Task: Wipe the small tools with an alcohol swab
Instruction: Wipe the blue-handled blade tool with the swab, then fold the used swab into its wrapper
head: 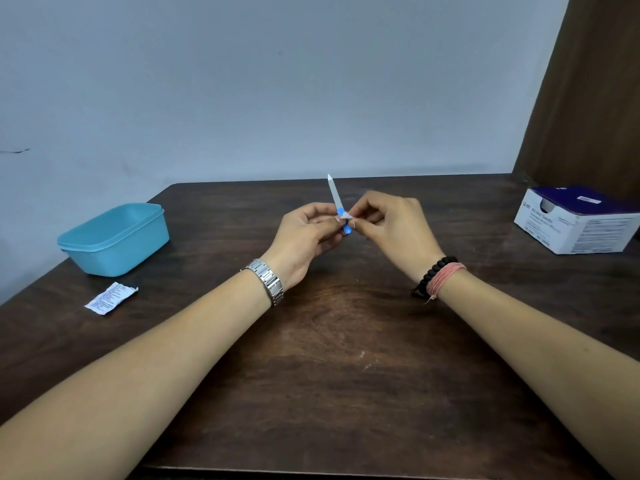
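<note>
Holding the tool (pixel 334 192) upright above the table (pixel 346 341), the left hand (pixel 304 237) pinches its blue handle so the pale blade stays free to reach. The right hand (pixel 388 223) pinches the swab (pixel 347 217) around the tool just where blade meets handle — probably to wipe along it. At the left lie a torn wrapper (pixel 110 297) and a blue tub (pixel 114 237); the swab box (pixel 581 220) sits at the right — all well apart from the hands.

Dark matt wood-grain table (pixel 346 341). Smooth turquoise plastic container (pixel 114 237) at 9 o'clock. Printed paper sachet (pixel 110 297). Glossy cardboard swab box (pixel 581 220) at 3 o'clock. Brushed metal watch band (pixel 268 280).
</note>
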The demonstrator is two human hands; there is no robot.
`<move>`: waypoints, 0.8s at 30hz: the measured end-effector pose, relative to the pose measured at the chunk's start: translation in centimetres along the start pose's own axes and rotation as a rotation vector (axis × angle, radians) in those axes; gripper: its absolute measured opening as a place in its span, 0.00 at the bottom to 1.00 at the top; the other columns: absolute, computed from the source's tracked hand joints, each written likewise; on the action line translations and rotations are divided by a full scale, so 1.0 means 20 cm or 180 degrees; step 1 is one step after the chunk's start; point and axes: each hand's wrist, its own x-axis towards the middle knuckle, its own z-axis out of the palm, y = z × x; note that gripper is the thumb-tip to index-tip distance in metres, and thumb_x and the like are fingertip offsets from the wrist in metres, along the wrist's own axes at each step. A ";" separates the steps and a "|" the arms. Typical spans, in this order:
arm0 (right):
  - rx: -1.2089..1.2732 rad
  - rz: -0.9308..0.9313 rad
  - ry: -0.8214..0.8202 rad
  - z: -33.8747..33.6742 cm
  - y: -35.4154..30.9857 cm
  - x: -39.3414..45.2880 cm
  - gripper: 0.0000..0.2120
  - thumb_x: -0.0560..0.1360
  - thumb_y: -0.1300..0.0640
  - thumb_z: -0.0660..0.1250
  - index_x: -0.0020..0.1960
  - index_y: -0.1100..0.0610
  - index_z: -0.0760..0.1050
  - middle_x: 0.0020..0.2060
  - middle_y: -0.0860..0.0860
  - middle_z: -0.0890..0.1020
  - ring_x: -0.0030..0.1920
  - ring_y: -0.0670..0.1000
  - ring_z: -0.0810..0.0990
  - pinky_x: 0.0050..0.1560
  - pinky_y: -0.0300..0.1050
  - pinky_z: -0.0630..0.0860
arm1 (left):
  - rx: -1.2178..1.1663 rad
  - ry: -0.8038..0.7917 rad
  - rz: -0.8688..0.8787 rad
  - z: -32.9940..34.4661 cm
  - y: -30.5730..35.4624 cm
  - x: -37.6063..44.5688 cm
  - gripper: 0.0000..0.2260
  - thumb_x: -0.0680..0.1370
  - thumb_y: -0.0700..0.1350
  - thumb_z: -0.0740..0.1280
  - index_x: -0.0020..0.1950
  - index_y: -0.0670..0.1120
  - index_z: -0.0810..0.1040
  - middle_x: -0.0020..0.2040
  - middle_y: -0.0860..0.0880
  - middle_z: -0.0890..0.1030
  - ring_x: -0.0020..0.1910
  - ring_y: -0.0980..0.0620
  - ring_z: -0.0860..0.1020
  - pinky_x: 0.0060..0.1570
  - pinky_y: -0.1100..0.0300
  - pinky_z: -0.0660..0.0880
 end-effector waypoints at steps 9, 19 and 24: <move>0.0144 0.0066 -0.0109 0.01 -0.04 -0.02 0.11 0.76 0.63 0.66 0.52 0.49 0.79 0.37 0.53 0.79 0.36 0.49 0.78 0.41 0.39 0.74 | 0.1061 0.0409 0.0463 -0.16 0.18 0.00 0.05 0.76 0.36 0.71 0.47 0.45 0.79 0.41 0.47 0.83 0.37 0.55 0.81 0.38 0.64 0.77; 0.0556 0.0287 -0.0364 0.04 -0.09 -0.04 0.02 0.75 0.61 0.71 0.44 0.55 0.81 0.33 0.47 0.85 0.34 0.43 0.82 0.35 0.36 0.79 | 0.4432 0.1954 0.0825 -1.00 0.62 -0.21 0.07 0.74 0.40 0.69 0.49 0.47 0.84 0.43 0.47 0.85 0.49 0.47 0.81 0.47 0.57 0.74; 0.0529 0.0278 -0.0483 0.07 -0.09 -0.05 0.04 0.74 0.62 0.72 0.41 0.56 0.81 0.32 0.49 0.85 0.32 0.45 0.82 0.33 0.36 0.78 | 0.4963 0.1849 -0.0307 -1.21 0.67 -0.25 0.07 0.71 0.40 0.73 0.48 0.48 0.85 0.46 0.44 0.84 0.49 0.45 0.80 0.43 0.59 0.72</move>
